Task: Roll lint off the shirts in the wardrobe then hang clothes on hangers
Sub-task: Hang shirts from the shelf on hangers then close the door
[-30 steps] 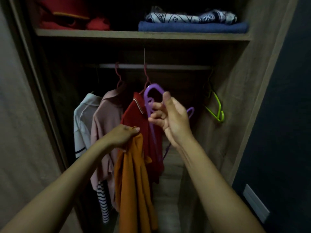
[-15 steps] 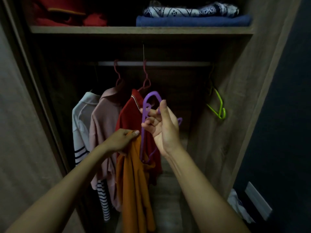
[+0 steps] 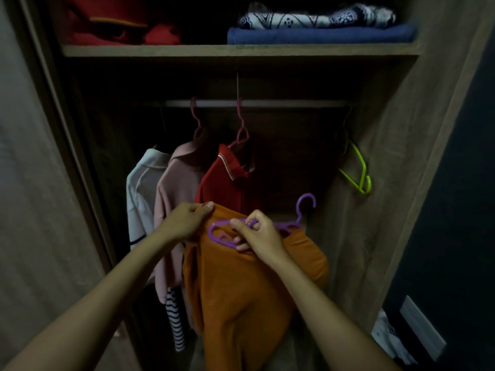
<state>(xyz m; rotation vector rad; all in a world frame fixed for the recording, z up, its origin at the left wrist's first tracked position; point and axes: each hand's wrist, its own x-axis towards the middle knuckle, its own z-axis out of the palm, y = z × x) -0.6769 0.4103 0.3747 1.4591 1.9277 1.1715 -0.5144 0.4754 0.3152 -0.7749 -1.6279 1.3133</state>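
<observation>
Centrally, purple hanger (image 3: 223,231) lies near-horizontal, long axis running left–right across top of orange shirt (image 3: 241,285); its hook (image 3: 306,203) rises at the right end, curl opening to the lower right, toward wardrobe's right wall. Hanger's left loop sits outside the fabric; right part passes behind the shirt edge.

Right hand (image 3: 257,234): fingers curled shut around hanger's mid bar, back of hand up, forearm entering from lower right. Left hand (image 3: 187,220): thumb and fingers pinched closed on shirt's upper left edge, just left of hanger, forearm from lower left. Shirt hangs bunched below both hands, in front of the hanging clothes.

On rail (image 3: 254,103), L to R: white shirt (image 3: 140,188), pink shirt (image 3: 174,199), red shirt (image 3: 225,180), then, well apart at the rail's right end, an empty green hanger (image 3: 360,172). Shelf (image 3: 241,50) above carries red items (image 3: 112,25) at left, folded blue cloth (image 3: 321,34) w/ patterned cloth (image 3: 316,18) on top at right.
</observation>
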